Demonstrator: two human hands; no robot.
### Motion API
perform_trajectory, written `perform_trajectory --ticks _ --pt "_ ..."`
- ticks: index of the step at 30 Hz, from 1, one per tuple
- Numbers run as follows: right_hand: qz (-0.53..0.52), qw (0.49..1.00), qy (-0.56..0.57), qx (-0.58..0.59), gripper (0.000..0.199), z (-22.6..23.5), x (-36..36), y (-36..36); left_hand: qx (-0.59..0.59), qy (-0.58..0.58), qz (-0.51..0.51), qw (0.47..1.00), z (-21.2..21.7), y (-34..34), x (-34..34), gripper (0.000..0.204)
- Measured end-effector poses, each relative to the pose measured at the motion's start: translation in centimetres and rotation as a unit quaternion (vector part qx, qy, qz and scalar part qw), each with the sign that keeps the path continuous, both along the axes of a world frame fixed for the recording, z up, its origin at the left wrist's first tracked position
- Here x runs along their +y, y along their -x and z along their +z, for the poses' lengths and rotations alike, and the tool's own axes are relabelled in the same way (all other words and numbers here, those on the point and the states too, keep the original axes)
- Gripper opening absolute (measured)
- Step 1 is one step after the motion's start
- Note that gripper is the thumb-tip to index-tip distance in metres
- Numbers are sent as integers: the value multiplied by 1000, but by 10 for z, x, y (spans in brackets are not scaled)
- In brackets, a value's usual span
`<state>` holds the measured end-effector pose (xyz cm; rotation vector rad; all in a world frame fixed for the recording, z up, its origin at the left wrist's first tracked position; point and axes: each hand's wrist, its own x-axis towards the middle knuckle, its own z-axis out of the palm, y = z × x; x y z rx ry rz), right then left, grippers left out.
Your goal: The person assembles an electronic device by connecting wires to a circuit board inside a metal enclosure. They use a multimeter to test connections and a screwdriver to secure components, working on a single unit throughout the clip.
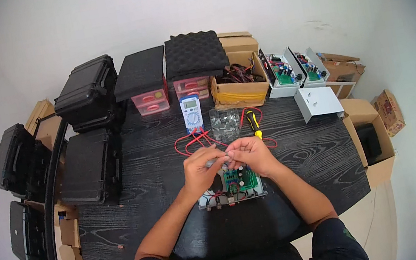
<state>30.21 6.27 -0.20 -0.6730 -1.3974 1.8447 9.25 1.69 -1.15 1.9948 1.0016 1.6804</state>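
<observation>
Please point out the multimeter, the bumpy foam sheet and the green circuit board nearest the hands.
Multimeter [193, 117]: head view, on its dial.
Foam sheet [195, 54]: head view, middle of its bumpy top.
Circuit board [249, 179]: head view, on its green surface.

No words or numbers readable from here; the markings on the meter [193, 118], toward twelve o'clock, are too small.

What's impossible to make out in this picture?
Head view:
- Anything between bare left hand and bare right hand: both hide it.
- Far end of open pale metal case: hands cover it.
- Reading on blue-and-white handheld multimeter: too small.
- Bottom of brown cardboard box: dark cables cover it.
</observation>
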Motion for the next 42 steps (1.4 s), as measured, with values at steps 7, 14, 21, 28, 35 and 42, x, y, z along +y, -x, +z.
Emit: perform_trajectory --ticks 7,14,21,28,35,42 --pt "37 973 193 118 16 -13 -8 7 67 -65 33 995 7 1 -4 26" --pt "-25 992 -83 -92 13 -24 -6 9 285 -10 0 959 33 32 1 20" --pt "-69 938 -273 -200 16 -36 -7 7 462 79 -2 883 9 36 2 11" --pt "-84 894 -367 -244 19 -27 -15 6 496 92 -1 863 1 30 1 13" --pt "-93 841 -477 -239 18 -25 -17 5 527 76 13 846 -2 26 0 18" --pt "-84 818 -476 -313 24 -22 -27 5 563 68 33 823 -5 22 -1 19"
